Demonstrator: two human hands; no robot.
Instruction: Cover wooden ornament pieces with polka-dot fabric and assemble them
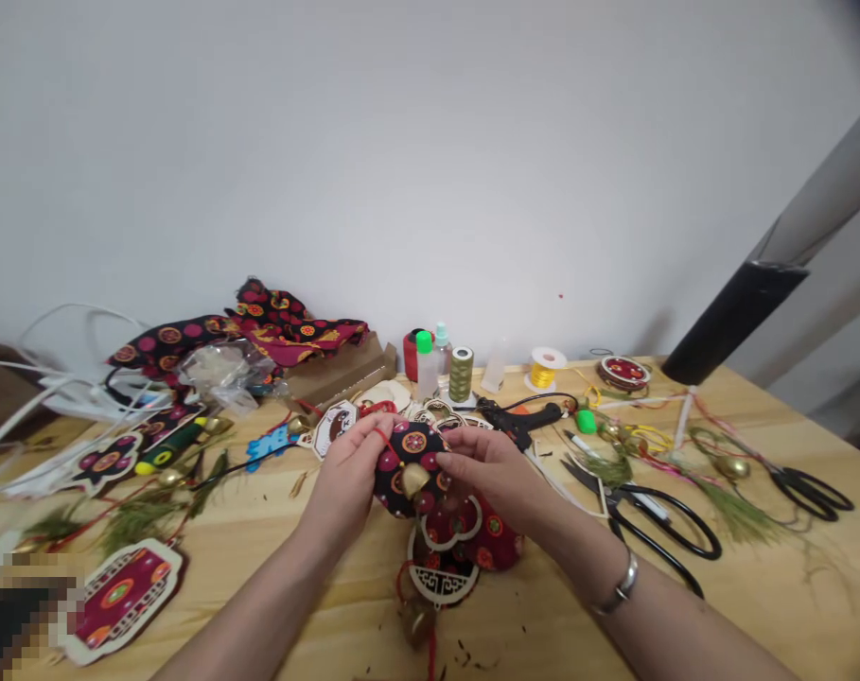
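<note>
Between my hands is a black fabric ornament (412,442) printed with red and orange round motifs. My left hand (359,463) pinches its left edge, where a red cord runs near the thumb. On the right edge, the thumb and fingers of my right hand (490,468) close on the same ornament. A gold bell (415,480) lies against the middle of the cloth. Just below are wood-framed pieces, one a round fretwork piece (444,584) with dark red cloth, and a second gold bell (418,620). Some fingertips are hidden behind the cloth.
Black-handled scissors (660,515) lie to the right, near a glue gun (521,416). Bottles (427,364) and thread spools (462,374) stand along the wall. Patterned cloth (280,322) drapes over a cardboard box (351,374). A framed red ornament (121,598) lies at front left.
</note>
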